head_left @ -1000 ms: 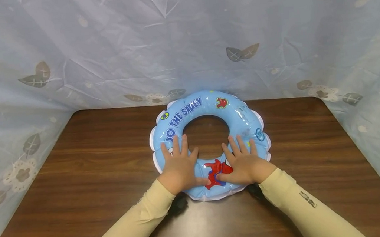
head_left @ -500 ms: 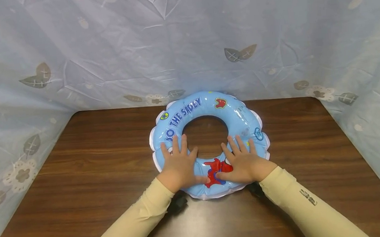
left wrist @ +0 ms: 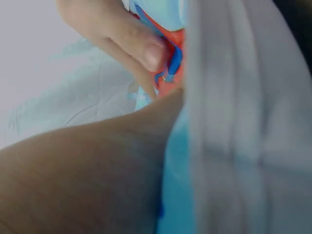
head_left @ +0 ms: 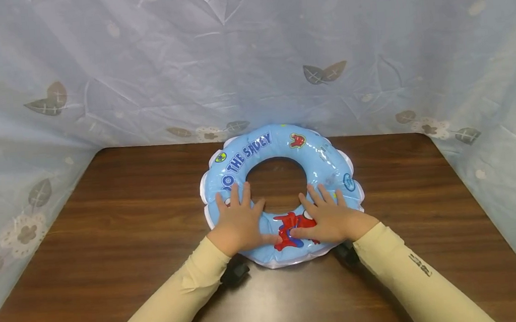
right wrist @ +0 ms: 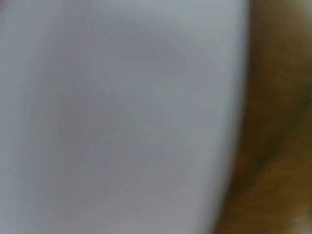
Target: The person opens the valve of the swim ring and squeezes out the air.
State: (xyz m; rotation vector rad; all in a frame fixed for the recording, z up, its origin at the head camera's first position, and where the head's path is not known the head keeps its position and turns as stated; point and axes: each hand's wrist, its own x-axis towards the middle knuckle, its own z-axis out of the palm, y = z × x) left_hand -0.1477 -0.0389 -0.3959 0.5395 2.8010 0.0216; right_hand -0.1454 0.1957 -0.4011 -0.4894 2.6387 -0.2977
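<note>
Honestly, with left hand [head_left: 239, 227] and right hand [head_left: 333, 222] spread, slightly apart, on the ring [head_left: 279, 140], I fear hard pressing could lift its side beyond them

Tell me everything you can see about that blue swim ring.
The swim ring looks like glossy, inflated plastic, light blue with a white scalloped edge. It bears blue lettering including "THE", a red and blue cartoon figure, a red hand shape and round emblems. It lies on the brown table, its far side near the curtain. The left hand and right hand rest, fingers spread, on its near half.
</note>
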